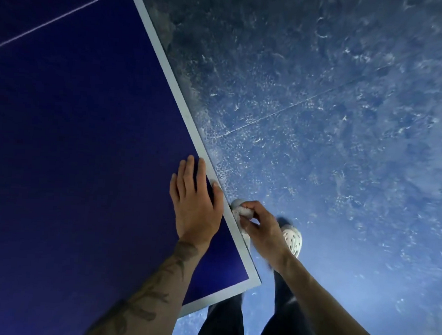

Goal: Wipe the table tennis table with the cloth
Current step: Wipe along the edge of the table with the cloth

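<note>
The dark blue table tennis table (75, 147) fills the left half of the view, with a white border line along its right edge and near corner. My left hand (195, 202) lies flat on the tabletop close to that edge, fingers spread. My right hand (260, 228) is just off the side of the table, fingers closed around a small bunched white cloth (240, 209) that presses against the table's side edge.
A blue-grey mottled floor (332, 122) lies to the right of the table. My dark trouser legs (278, 324) and a white perforated shoe (293, 240) stand beside the table's near corner (256, 282). A thin white centre line (56, 19) crosses the far tabletop.
</note>
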`<control>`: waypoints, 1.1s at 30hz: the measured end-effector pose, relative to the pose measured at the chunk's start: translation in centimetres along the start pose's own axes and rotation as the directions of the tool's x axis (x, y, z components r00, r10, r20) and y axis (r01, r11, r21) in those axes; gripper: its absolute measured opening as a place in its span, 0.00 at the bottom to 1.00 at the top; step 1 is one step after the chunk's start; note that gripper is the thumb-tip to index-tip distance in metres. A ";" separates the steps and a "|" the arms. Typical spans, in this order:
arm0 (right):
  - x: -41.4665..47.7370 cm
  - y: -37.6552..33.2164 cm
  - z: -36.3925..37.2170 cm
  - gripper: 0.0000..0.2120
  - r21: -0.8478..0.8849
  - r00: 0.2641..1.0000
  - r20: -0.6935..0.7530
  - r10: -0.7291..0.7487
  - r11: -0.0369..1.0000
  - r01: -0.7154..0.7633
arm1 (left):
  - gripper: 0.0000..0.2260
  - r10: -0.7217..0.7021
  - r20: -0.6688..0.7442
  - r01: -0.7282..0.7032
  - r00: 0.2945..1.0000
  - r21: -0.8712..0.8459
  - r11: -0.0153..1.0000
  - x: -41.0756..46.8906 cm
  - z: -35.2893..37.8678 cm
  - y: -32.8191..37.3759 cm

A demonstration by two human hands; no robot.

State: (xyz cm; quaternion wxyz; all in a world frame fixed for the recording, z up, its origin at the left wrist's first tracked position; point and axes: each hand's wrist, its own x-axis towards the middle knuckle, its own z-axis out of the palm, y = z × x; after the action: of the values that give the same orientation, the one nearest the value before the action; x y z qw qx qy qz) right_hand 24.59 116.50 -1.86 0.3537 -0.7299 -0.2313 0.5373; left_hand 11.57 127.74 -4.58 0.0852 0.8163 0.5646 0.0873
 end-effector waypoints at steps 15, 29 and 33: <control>8.2 -3.8 -0.2 0.08 0.044 0.986 0.135 -0.101 0.994 0.096 | 0.22 -0.205 -0.024 0.202 0.979 -0.084 0.976 9.7 -1.6 -0.8; 18.2 -13.4 1.1 0.18 0.074 0.957 0.193 -0.217 0.976 0.206 | 0.24 -0.269 -0.111 0.270 0.957 -0.003 0.963 16.0 -0.4 -1.8; 16.3 -11.5 0.2 0.15 0.061 0.953 0.267 -0.143 0.989 0.132 | 0.24 -0.273 -0.089 0.274 0.958 -0.003 0.962 16.0 -0.5 -1.8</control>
State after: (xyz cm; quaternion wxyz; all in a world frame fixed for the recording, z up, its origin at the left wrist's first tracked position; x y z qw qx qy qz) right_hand 30.00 135.69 -3.24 0.3708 -0.6238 -0.3163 0.6110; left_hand 15.40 143.39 -3.73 0.0676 0.7260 0.6757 0.1084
